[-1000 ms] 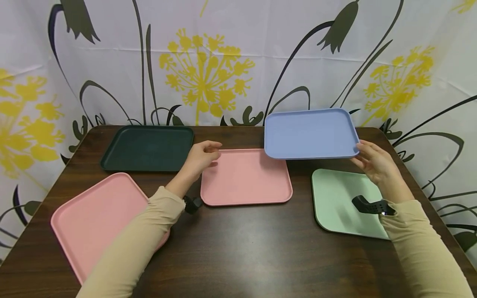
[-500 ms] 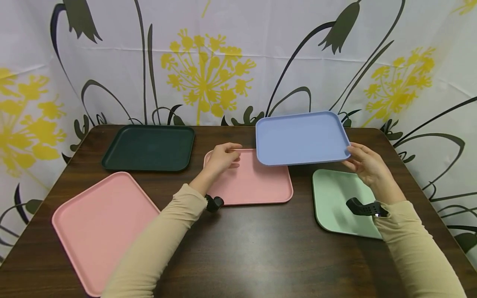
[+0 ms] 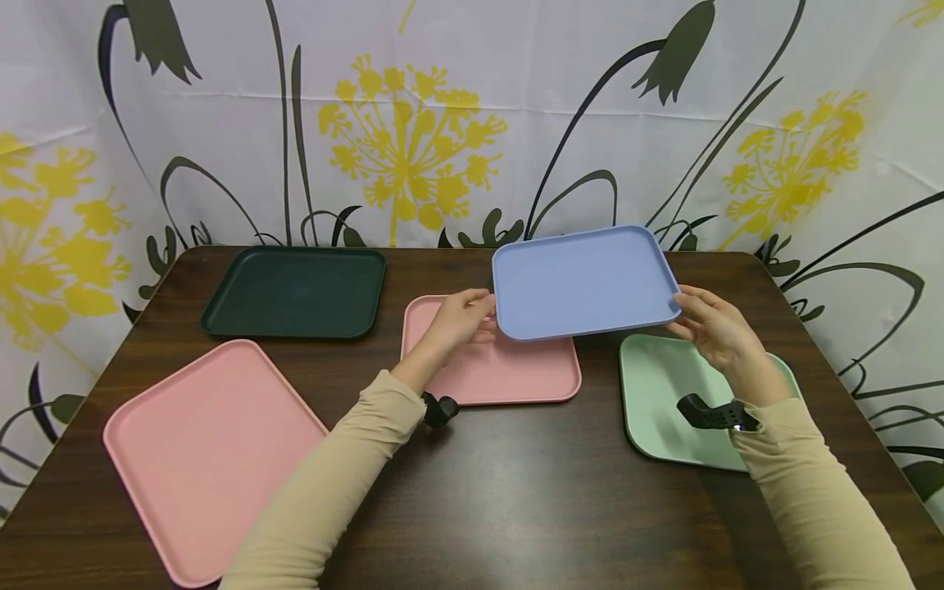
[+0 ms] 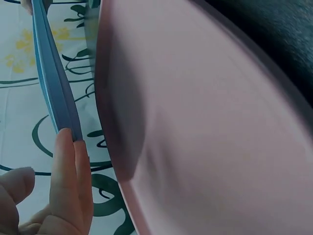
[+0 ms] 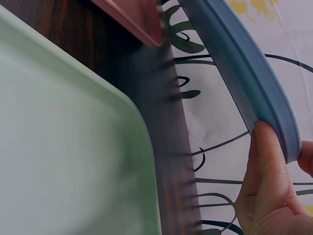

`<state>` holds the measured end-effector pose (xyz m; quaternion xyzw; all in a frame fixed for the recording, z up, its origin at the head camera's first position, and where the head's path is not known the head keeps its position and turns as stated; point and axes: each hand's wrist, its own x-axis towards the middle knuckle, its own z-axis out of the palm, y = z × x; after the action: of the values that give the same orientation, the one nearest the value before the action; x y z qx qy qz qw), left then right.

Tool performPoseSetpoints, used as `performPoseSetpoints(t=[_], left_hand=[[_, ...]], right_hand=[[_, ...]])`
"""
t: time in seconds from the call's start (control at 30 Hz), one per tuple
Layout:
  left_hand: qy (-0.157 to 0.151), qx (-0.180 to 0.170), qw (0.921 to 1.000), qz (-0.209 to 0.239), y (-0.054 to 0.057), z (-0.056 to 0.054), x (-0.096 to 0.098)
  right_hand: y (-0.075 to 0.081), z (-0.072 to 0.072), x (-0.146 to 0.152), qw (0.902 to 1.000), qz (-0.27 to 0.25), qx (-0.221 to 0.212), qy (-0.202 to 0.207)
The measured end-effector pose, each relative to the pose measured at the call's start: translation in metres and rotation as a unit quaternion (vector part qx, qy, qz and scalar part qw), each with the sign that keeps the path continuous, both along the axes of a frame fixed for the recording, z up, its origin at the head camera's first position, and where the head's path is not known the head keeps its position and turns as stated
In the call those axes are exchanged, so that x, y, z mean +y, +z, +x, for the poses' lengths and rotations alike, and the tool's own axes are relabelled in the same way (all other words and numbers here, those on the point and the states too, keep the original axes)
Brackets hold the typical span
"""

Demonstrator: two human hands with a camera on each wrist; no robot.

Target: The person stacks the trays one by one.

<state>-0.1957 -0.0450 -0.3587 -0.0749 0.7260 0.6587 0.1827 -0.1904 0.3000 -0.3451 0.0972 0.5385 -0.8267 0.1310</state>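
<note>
A blue tray (image 3: 586, 283) is held up above the table, tilted, with its left end over the small pink tray (image 3: 509, 373). My right hand (image 3: 723, 332) pinches its right front corner; in the right wrist view the fingers (image 5: 268, 147) lie along the tray's underside and the thumb is on the other side. My left hand (image 3: 460, 319) is at the blue tray's left edge. In the left wrist view its straight fingers (image 4: 66, 169) reach the edge from below, and the thumb stands apart from it.
A green tray (image 3: 674, 410) lies under my right forearm. The dark green tray (image 3: 295, 291) is at the back left, and a larger pink tray (image 3: 206, 459) lies angled at front left. A flowered cloth (image 3: 442, 49) hangs behind the brown table (image 3: 501, 492).
The blue tray has moved left and slightly down, carried by my right hand. My left hand has moved right, from beside the small pink tray to the blue tray's left edge.
</note>
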Motion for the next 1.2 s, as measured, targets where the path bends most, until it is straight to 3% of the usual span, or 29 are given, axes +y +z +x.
performPoseSetpoints(t=[0.57,0.93,1.2], left_hand=[[-0.012,0.026,0.9981,-0.054,-0.004,0.003,-0.008],[0.000,0.039,0.9961,-0.079,0.001,0.007,-0.015],[-0.016,0.046,0.9936,-0.102,0.003,0.009,-0.025]], right_hand=[[-0.004,0.000,-0.011,0.9996,0.007,-0.005,0.028],[-0.007,0.000,-0.016,0.9902,0.103,-0.020,0.093],[-0.006,0.000,-0.020,0.9858,0.131,-0.004,0.105]])
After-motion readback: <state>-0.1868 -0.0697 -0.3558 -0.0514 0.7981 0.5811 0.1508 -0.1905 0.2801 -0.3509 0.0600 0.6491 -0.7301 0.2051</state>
